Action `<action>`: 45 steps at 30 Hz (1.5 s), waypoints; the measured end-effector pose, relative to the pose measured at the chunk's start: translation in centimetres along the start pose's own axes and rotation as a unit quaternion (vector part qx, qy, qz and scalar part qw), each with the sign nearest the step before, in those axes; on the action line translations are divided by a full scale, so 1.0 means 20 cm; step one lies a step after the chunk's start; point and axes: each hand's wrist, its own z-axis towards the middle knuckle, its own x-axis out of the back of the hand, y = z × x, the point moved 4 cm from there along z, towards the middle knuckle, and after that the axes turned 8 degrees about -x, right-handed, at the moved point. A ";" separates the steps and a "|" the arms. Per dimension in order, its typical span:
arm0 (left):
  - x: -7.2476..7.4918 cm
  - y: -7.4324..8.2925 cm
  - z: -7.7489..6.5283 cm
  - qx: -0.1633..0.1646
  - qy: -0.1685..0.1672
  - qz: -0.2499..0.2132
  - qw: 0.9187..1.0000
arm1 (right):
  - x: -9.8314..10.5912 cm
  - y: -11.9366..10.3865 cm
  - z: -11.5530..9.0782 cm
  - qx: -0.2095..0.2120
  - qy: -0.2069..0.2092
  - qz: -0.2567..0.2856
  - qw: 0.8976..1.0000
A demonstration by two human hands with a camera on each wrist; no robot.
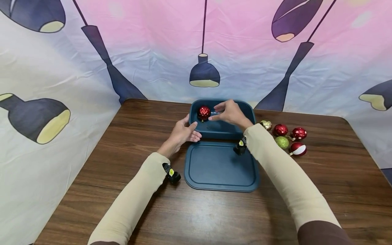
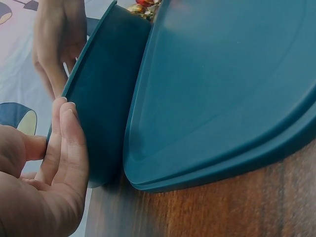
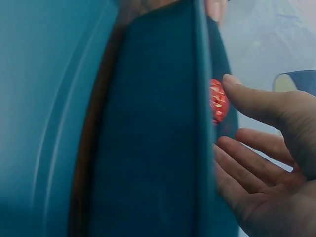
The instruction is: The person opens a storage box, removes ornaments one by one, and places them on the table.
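A deep blue-green box (image 1: 220, 135) stands at the table's far side. Inside it, toward the left, lies a shiny red bauble (image 1: 203, 111). My left hand (image 1: 181, 132) grips the box's left front corner, its thumb at the rim and its fingers along the outer wall, as the left wrist view (image 2: 59, 163) also shows. Over the box, my right hand (image 1: 231, 114) has its fingers spread and loosely bent, just right of the bauble, with nothing held. In the right wrist view, the red bauble (image 3: 218, 101) shows partly behind the box wall, near the thumb.
The matching flat lid (image 1: 222, 166) lies on the wooden table (image 1: 147, 143) in front of the box. Several baubles sit right of the box, including a gold one (image 1: 266, 125), a green one (image 1: 282, 142) and a red-and-white one (image 1: 298, 149). A printed cloth (image 1: 171, 68) hangs behind.
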 end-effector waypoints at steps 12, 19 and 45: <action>-0.01 0.00 0.00 -0.001 0.003 0.000 1.000 | -0.15 0.04 0.09 -0.024 0.052 0.054 0.997; -0.02 -0.01 0.01 -0.004 0.001 -0.009 1.000 | -0.17 0.04 0.11 -0.024 0.059 0.070 0.995; -0.01 0.00 0.01 0.003 0.005 0.001 1.000 | -0.09 -0.06 0.07 -0.012 0.073 0.032 0.997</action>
